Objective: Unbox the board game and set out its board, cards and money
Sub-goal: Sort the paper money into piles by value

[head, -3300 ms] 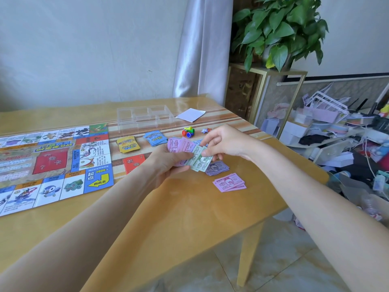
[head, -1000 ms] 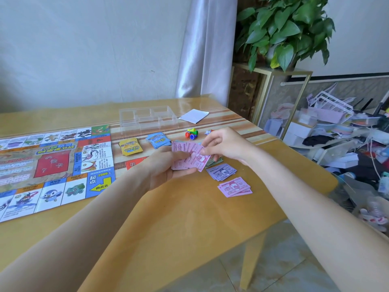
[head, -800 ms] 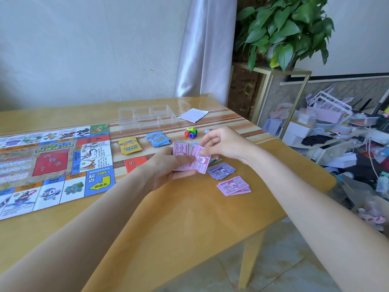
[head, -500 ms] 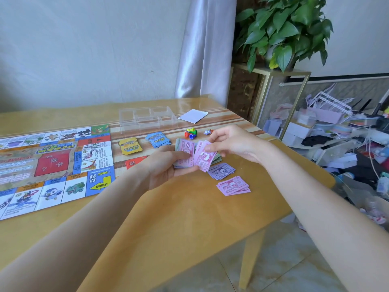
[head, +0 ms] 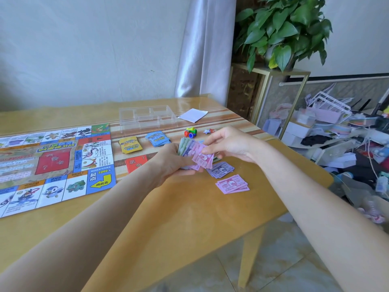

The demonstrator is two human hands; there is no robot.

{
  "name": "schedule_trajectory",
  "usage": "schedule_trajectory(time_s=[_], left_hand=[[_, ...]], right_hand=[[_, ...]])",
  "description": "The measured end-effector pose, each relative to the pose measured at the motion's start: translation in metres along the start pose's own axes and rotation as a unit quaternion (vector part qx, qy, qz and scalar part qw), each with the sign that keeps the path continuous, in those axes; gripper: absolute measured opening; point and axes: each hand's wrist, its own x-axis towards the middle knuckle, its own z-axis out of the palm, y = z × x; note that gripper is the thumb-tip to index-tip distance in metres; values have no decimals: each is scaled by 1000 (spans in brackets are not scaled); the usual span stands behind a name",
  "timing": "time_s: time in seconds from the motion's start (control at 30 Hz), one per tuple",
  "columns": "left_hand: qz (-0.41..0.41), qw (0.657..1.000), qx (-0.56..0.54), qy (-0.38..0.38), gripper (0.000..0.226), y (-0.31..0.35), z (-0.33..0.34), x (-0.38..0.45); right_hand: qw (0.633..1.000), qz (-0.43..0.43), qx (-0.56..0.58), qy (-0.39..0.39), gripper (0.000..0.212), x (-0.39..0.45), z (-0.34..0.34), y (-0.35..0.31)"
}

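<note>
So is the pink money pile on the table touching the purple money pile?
Apart. The head view shows a strip of bare table between the pink money pile and the purple money pile.

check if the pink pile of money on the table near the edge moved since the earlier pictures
No. The pink pile lies just in front of the purple pile, as before. Only the camera shifted; both hands are sorting other notes.

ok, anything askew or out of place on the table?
Nothing stands out. The board lies flat, the yellow deck and blue deck are roughly squared, the purple notes and pink notes slightly fanned. Both hands hold the money stack.
</note>
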Motion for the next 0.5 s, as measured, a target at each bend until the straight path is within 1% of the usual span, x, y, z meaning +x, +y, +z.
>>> schedule_trajectory(time_s=[0.07,0.13,0.17,0.23,0.37,0.5], left_hand=[[-10,997,-62,-40,14,-1,-3,-2],[-26,989,-136,-52,14,-1,-5,-2],[-33,987,-149,-50,15,-1,-5,-2],[-39,989,-137,-47,15,0,-4,-3],[-32,990,-129,-55,14,4,3,-7],[-32,989,-141,-39,21,6,8,-9]], right_hand=[[1000,9,-15,21,13,-1,-3,1],[998,22,-54,38,10,-4,-6,2],[996,28,-70,40,12,-5,-8,2],[996,40,-78,31,16,-9,-10,1],[995,52,-84,17,16,-19,-18,-2],[991,67,-115,15,20,-32,-26,-3]])
